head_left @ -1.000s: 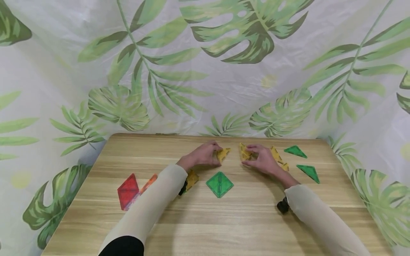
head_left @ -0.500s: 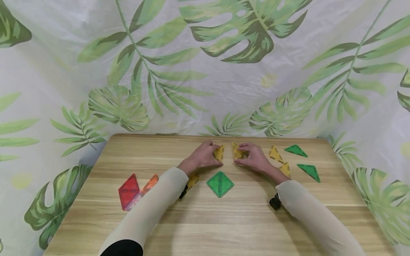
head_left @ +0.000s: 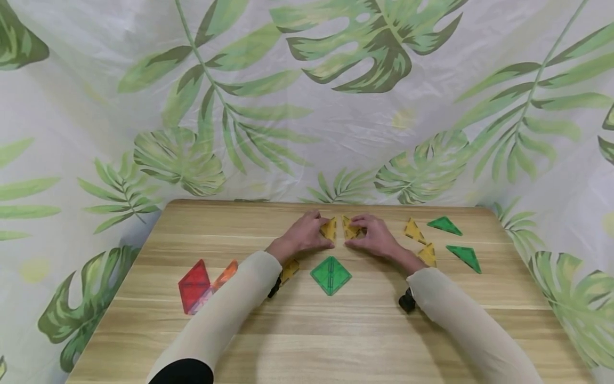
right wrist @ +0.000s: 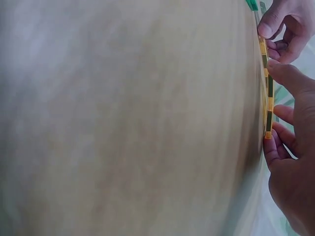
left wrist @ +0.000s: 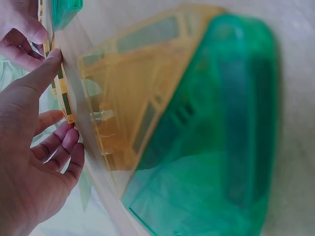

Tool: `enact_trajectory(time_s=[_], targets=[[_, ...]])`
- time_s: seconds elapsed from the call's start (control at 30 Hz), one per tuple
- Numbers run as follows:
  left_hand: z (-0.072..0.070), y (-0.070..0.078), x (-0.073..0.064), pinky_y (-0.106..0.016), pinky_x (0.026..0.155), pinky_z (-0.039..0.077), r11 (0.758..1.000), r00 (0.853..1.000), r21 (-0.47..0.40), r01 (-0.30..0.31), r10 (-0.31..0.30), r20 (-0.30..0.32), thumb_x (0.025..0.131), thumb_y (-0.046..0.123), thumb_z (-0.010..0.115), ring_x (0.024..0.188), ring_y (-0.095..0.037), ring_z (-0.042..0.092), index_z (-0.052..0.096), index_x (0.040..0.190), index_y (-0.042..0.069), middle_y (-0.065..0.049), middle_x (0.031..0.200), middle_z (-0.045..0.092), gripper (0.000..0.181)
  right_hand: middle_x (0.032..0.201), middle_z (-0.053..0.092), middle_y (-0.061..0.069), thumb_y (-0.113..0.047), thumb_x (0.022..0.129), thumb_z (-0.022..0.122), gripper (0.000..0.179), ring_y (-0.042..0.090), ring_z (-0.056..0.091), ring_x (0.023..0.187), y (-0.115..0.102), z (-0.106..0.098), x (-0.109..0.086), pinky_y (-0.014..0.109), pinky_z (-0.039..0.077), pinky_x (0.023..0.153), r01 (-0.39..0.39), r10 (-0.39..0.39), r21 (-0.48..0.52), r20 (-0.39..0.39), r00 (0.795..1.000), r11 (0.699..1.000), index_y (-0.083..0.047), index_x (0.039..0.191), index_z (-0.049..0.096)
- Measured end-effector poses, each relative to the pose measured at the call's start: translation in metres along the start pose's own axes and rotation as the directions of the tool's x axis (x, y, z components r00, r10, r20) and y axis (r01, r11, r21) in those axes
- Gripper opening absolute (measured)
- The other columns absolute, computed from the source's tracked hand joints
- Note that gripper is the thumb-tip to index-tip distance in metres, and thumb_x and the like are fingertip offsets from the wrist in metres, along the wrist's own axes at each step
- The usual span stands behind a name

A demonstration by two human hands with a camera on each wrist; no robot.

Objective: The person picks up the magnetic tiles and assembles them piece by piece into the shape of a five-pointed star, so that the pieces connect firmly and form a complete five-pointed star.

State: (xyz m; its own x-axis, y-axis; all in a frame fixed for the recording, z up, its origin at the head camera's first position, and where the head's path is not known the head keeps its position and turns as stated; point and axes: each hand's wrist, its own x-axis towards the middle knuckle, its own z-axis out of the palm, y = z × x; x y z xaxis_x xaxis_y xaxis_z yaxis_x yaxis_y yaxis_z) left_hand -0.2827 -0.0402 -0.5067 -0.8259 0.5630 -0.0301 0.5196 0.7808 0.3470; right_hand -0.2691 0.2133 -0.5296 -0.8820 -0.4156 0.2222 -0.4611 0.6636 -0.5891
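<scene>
Pinching a left yellow triangular tile [head_left: 329, 230] and a right yellow triangular tile [head_left: 348, 229], facing edges just apart

Left hand [head_left: 305, 232] and right hand [head_left: 376, 234] each grip one beyond the green diamond [head_left: 338, 276]; keeping both level and their edges parallel should help them meet evenly.

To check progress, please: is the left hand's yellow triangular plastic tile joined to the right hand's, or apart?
Apart: the head view shows wood-grain tabletop between the left tile and the right tile.
</scene>
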Motion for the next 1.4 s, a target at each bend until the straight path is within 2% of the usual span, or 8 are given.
enact_trajectory(time_s=[0.3,0.47,0.63,0.77,0.9,1.0,1.17,1.4], targets=[[-0.001,0.000,0.001,-0.041,0.103,0.051,1.000,1.000,0.014,0.008,-0.008,0.016,0.090,0.051,0.083,0.116,-0.025,0.057,0.062,0.147,0.006,-0.010,0.127,0.060,0.075,0.131,0.071,0.018,-0.026,0.078,0.097,0.054,0.038,0.065,0.124,-0.004,0.006,0.004,0.051,0.053,0.106,0.014,-0.014,0.018,0.006,1.000,1.000,0.003,0.120,0.078],[0.000,0.001,0.001,-0.041,0.102,0.051,1.000,1.000,0.027,0.011,-0.011,0.023,0.092,0.052,0.081,0.116,-0.024,0.057,0.063,0.147,0.007,-0.009,0.127,0.061,0.074,0.133,0.070,0.019,-0.029,0.080,0.095,0.055,0.038,0.065,0.124,-0.006,0.007,0.005,0.052,0.052,0.107,0.024,-0.024,-0.008,0.027,0.999,1.000,0.004,0.121,0.077],[0.000,0.001,0.003,-0.041,0.100,0.052,1.000,1.000,0.009,0.004,-0.004,0.009,0.093,0.048,0.082,0.113,-0.024,0.058,0.064,0.146,0.006,-0.010,0.126,0.062,0.070,0.134,0.069,0.019,-0.028,0.082,0.094,0.054,0.038,0.064,0.125,-0.010,0.006,0.006,0.052,0.053,0.107,0.025,-0.024,-0.019,0.045,0.999,0.999,0.004,0.122,0.077],[-0.001,-0.002,0.002,-0.038,0.095,0.052,0.999,1.000,-0.049,0.005,-0.004,0.008,0.095,0.041,0.081,0.107,-0.022,0.058,0.065,0.144,0.005,-0.009,0.122,0.062,0.063,0.133,0.069,0.021,-0.024,0.083,0.094,0.051,0.040,0.065,0.124,-0.014,0.005,0.008,0.053,0.053,0.105,0.039,-0.040,0.010,0.054,0.998,0.999,0.005,0.120,0.077],[-0.003,-0.008,-0.001,-0.036,0.089,0.052,0.991,0.999,-0.127,-0.034,0.034,-0.008,0.095,0.029,0.083,0.100,-0.021,0.057,0.070,0.137,0.004,-0.008,0.115,0.067,0.051,0.132,0.070,0.022,-0.021,0.083,0.093,0.047,0.039,0.065,0.124,-0.016,0.008,0.010,0.052,0.053,0.106,0.050,-0.052,0.032,0.061,0.997,0.998,0.006,0.119,0.077],[-0.005,-0.013,-0.004,-0.036,0.087,0.053,0.987,0.998,-0.145,-0.064,0.061,-0.024,0.094,0.024,0.084,0.099,-0.022,0.057,0.073,0.131,0.004,-0.009,0.111,0.072,0.044,0.130,0.071,0.022,-0.018,0.083,0.093,0.044,0.039,0.066,0.122,-0.018,0.012,0.013,0.052,0.054,0.104,0.062,-0.064,0.042,0.047,0.997,0.997,0.006,0.117,0.077],[-0.010,-0.022,-0.013,-0.037,0.085,0.056,0.988,0.998,-0.148,-0.051,0.047,-0.032,0.094,0.021,0.084,0.098,-0.023,0.061,0.074,0.130,0.001,-0.011,0.109,0.071,0.043,0.126,0.072,0.023,-0.013,0.083,0.092,0.040,0.040,0.068,0.117,-0.027,0.019,0.018,0.052,0.056,0.100,0.104,-0.104,0.036,0.018,0.994,0.994,0.008,0.113,0.078],[-0.018,-0.040,-0.025,-0.036,0.082,0.056,0.986,0.999,-0.162,-0.032,0.027,-0.032,0.091,0.020,0.086,0.094,-0.025,0.063,0.074,0.130,-0.001,-0.013,0.105,0.070,0.045,0.130,0.071,0.022,-0.011,0.087,0.089,0.038,0.038,0.066,0.122,-0.044,0.030,0.029,0.050,0.054,0.106,0.076,-0.080,0.046,0.070,0.994,0.996,0.007,0.118,0.077]])
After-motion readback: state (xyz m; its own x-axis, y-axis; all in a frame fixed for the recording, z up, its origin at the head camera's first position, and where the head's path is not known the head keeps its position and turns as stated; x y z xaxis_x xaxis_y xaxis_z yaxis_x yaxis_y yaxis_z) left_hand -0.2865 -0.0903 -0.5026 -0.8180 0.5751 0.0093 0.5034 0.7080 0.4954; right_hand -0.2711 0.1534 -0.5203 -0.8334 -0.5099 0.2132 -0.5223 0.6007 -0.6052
